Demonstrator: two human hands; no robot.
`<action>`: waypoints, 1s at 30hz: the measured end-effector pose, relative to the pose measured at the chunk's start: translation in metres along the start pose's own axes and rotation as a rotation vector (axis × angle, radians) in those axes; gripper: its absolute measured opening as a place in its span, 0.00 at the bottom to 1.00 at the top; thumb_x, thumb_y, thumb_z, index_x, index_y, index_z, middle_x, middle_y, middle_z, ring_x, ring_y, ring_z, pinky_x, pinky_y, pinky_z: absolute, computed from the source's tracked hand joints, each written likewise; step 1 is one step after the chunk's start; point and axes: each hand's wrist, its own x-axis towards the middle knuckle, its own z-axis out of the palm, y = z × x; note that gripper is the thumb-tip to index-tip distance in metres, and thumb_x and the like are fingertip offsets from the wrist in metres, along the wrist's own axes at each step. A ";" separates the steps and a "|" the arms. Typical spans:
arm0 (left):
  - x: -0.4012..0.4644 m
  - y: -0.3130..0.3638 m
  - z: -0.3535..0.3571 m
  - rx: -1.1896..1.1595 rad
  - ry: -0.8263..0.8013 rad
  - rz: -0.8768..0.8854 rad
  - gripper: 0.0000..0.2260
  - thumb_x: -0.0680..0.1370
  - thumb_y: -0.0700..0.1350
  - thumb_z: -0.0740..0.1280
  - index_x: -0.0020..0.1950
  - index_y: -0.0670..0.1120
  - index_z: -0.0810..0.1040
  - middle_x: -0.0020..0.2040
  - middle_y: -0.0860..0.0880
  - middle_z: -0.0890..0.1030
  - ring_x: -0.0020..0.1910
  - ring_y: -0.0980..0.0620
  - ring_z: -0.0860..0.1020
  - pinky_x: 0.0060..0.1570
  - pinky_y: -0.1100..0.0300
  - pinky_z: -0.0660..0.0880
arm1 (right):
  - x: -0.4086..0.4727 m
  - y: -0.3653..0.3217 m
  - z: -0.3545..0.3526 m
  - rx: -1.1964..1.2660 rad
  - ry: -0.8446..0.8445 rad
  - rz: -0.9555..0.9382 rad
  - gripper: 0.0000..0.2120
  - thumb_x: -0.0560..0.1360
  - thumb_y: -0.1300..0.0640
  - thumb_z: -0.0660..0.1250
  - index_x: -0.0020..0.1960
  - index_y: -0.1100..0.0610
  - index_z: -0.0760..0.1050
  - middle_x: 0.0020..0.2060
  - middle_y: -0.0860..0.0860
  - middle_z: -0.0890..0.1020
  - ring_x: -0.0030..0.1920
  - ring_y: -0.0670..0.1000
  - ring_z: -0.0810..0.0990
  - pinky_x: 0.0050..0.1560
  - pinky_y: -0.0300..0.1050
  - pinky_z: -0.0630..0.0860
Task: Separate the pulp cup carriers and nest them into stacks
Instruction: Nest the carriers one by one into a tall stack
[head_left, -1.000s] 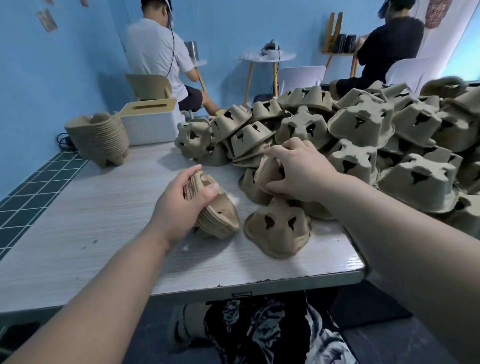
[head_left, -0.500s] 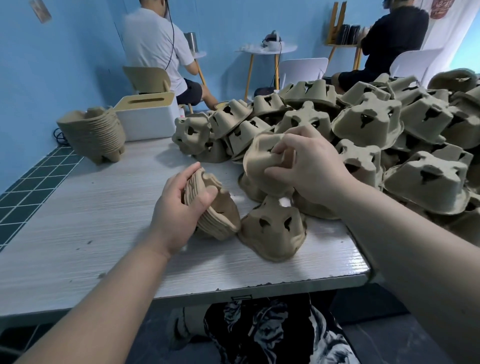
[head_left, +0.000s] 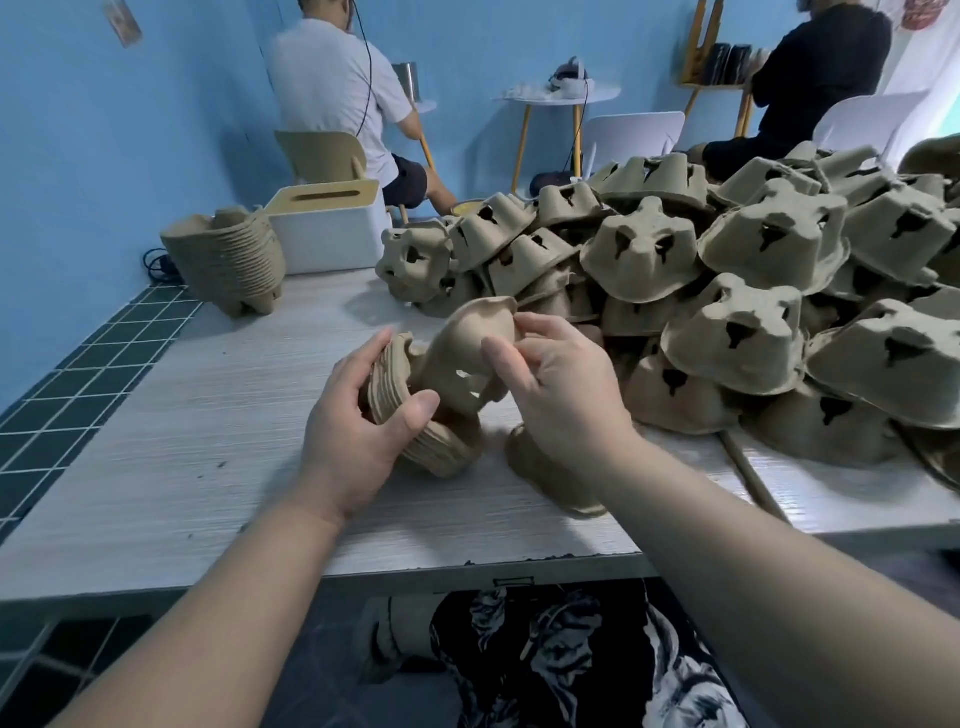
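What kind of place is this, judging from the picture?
Probably a small indoor workroom: a big pile of pulp carriers on a work table, a finished stack, and other seated people working at small tables.

Soft even light, fisheye edges, slight blur

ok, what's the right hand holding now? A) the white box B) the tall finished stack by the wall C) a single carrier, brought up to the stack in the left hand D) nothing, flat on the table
C: the right hand pinches one carrier by its rim, right against the small stack that the left hand grips.
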 end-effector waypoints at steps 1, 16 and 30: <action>-0.001 -0.002 0.000 -0.011 0.005 0.002 0.34 0.61 0.66 0.68 0.67 0.63 0.67 0.65 0.61 0.73 0.65 0.64 0.72 0.66 0.62 0.68 | -0.001 0.000 -0.001 0.006 0.004 0.016 0.14 0.77 0.46 0.65 0.44 0.54 0.83 0.56 0.50 0.80 0.60 0.46 0.76 0.58 0.42 0.69; -0.012 -0.020 0.014 -0.067 0.118 0.053 0.35 0.65 0.66 0.70 0.70 0.62 0.67 0.65 0.55 0.74 0.65 0.59 0.73 0.69 0.51 0.70 | 0.010 -0.001 -0.019 -0.236 -0.179 -0.169 0.22 0.66 0.52 0.70 0.60 0.47 0.76 0.56 0.51 0.68 0.56 0.53 0.73 0.56 0.47 0.74; -0.011 -0.025 0.014 -0.083 0.129 0.064 0.37 0.65 0.68 0.69 0.72 0.58 0.68 0.67 0.54 0.74 0.67 0.58 0.72 0.68 0.56 0.69 | -0.003 0.008 -0.018 -0.192 0.354 -0.175 0.14 0.75 0.51 0.65 0.38 0.61 0.80 0.35 0.53 0.74 0.34 0.55 0.75 0.34 0.48 0.74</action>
